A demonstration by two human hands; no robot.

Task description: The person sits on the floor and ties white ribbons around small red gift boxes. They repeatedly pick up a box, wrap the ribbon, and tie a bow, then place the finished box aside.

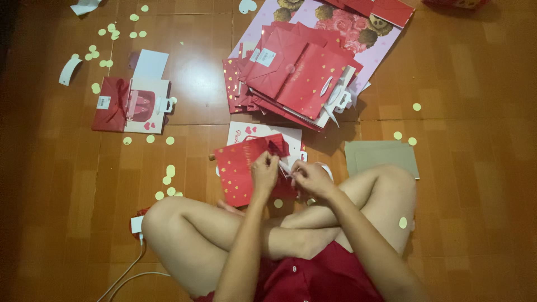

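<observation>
One bag pile (293, 72), one cardboard sheet (381, 156), two hands.

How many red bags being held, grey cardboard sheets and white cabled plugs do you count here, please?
Held red bag with gold hearts: 1
Grey cardboard sheet: 1
White plug with cable: 1
Total: 3

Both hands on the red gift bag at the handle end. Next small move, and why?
Probably draw the ribbon further through the top edge of the red gift bag. The left hand pinches at that edge while the right hand grips beside it, and the ribbon bunches there. Whether it is threaded through a hole is too small to tell.
</observation>
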